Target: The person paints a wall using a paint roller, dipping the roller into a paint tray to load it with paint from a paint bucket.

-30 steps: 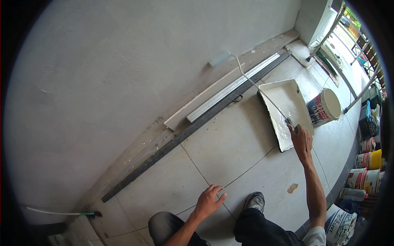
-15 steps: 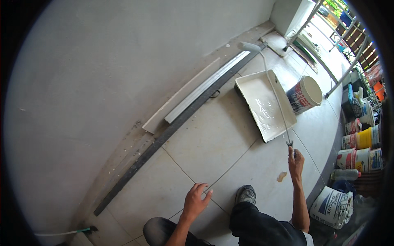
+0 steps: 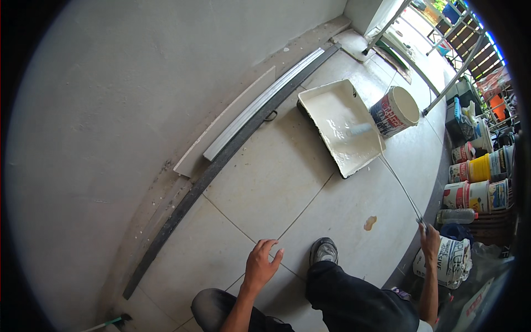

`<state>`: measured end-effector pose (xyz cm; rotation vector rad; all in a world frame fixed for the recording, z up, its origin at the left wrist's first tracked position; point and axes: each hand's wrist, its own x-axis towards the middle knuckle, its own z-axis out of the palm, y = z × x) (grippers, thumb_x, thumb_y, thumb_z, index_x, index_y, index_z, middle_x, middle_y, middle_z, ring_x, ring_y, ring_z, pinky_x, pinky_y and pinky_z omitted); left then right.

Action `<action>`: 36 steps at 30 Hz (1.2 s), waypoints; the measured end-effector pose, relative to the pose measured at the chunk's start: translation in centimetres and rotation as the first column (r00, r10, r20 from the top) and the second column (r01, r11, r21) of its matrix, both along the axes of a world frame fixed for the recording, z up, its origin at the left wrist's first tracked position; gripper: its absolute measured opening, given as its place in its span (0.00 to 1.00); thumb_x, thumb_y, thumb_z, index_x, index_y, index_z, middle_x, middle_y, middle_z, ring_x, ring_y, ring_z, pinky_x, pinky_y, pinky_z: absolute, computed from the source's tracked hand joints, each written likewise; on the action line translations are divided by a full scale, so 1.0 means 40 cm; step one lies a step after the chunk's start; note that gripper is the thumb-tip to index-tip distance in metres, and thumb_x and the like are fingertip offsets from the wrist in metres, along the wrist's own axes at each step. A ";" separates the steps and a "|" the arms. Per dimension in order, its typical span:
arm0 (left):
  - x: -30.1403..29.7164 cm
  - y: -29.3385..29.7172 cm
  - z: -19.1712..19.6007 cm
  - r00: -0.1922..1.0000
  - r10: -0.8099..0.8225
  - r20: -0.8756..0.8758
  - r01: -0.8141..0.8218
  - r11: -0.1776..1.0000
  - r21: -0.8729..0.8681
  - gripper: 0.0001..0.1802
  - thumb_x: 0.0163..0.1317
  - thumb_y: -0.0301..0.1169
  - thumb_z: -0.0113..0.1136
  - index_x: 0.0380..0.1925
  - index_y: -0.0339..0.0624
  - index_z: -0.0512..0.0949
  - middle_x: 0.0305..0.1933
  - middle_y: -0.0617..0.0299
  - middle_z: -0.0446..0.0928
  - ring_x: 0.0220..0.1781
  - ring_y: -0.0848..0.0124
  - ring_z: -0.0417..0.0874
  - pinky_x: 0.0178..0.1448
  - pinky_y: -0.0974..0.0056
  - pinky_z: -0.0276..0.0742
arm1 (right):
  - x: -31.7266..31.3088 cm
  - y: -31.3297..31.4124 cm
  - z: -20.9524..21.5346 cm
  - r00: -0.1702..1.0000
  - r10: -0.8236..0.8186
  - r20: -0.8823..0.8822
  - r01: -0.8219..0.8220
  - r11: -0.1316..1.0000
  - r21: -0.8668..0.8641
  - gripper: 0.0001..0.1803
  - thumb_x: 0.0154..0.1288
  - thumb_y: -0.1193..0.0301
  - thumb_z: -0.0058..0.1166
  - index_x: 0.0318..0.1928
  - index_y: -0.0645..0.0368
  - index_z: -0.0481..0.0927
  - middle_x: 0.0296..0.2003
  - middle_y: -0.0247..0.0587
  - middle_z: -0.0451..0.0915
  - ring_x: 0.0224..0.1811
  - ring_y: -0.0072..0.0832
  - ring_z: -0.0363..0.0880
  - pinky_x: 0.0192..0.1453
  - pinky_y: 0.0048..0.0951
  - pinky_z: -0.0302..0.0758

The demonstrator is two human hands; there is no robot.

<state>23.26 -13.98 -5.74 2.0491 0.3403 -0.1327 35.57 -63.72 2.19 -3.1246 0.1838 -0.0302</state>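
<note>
My right hand [image 3: 430,242], at the right, is closed round the handle end of a long-handled paint roller. The thin metal rod of the paint roller [image 3: 401,183] runs up and left to a paint tray [image 3: 313,102]. Its pale roller head [image 3: 359,129] lies over the wet white paint in the tray and looks smeared by motion. My left hand [image 3: 264,263] hangs over the floor tiles with fingers apart, holding nothing. Just right of the tray stands a paint bucket [image 3: 395,112], tilted in view, its side printed and its inside off-white.
Along the grey wall [image 3: 138,110] lie a dark strip [image 3: 232,148], a white metal profile [image 3: 260,105] and a pale board [image 3: 224,122]. Several paint buckets [image 3: 467,196] and a white sack-like tub [image 3: 456,263] line the right side. Scaffold legs [image 3: 453,80] stand at the far right.
The roller head has come down from above the dark strip into the tray. My right hand has moved right, swinging the rod. My left hand stays nearly in place.
</note>
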 end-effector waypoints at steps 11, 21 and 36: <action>0.005 -0.024 -0.019 0.998 -0.041 0.045 0.040 0.999 0.020 0.16 0.56 0.35 0.59 0.41 0.37 0.74 0.41 0.55 0.75 0.37 0.62 0.76 0.44 0.62 0.74 | 0.111 0.002 0.077 0.978 0.107 -0.178 -0.136 0.978 -0.161 0.18 0.60 0.60 0.53 0.26 0.64 0.73 0.22 0.57 0.75 0.29 0.54 0.74 0.33 0.47 0.68; 0.005 -0.042 -0.025 0.995 -0.084 0.062 0.082 0.996 0.040 0.15 0.56 0.34 0.59 0.41 0.37 0.74 0.42 0.53 0.75 0.38 0.61 0.77 0.44 0.62 0.74 | 0.139 0.161 -0.129 1.000 -0.009 0.010 0.009 1.000 -0.023 0.24 0.64 0.54 0.47 0.24 0.64 0.71 0.19 0.57 0.73 0.23 0.55 0.73 0.28 0.48 0.67; 0.003 -0.022 -0.002 0.998 -0.054 0.018 0.055 0.998 -0.028 0.16 0.56 0.35 0.58 0.39 0.35 0.75 0.42 0.49 0.75 0.44 0.53 0.77 0.48 0.58 0.73 | -0.147 0.118 -0.191 0.987 -0.015 -0.157 0.001 0.996 -0.088 0.19 0.65 0.61 0.47 0.26 0.65 0.70 0.18 0.58 0.73 0.24 0.55 0.74 0.29 0.49 0.68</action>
